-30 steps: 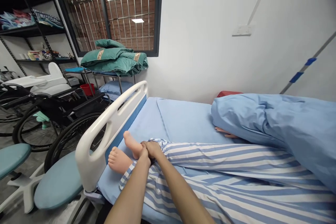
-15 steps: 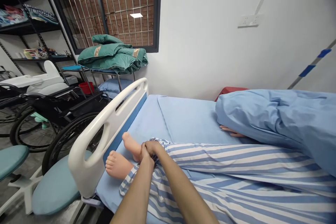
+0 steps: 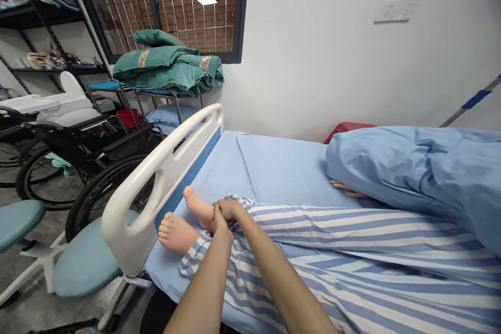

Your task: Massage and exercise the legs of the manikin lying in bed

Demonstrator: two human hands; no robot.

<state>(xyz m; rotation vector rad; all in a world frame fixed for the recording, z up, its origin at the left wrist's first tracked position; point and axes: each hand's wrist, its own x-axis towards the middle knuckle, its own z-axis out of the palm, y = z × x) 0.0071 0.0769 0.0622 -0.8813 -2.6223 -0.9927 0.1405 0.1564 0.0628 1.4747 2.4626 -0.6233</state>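
Observation:
A manikin lies on the bed in blue-and-white striped trousers (image 3: 321, 224), its two bare feet toward the footboard. My left hand (image 3: 219, 221) is closed around the ankle of the far foot (image 3: 198, 207). Right beside it, my right hand (image 3: 228, 208) is closed at the same ankle, on the bunched trouser cuff; its fingertips are partly hidden. The near foot (image 3: 178, 233) sticks out of the other trouser leg, with neither hand on it. A blue quilt (image 3: 395, 162) covers the upper body, and a manikin hand (image 3: 348, 189) shows from under its edge.
A white footboard (image 3: 131, 193) stands just left of the feet. Beyond it are a wheelchair (image 3: 97, 162), a teal stool seat (image 3: 86, 266) and a rack holding green folded bedding (image 3: 168, 65). Light-blue sheet (image 3: 274, 167) covers the bed's far side, along the wall.
The view has tilted down slightly, so the scene sits a little higher in the picture. Both hands stay at the far ankle, with little visible movement.

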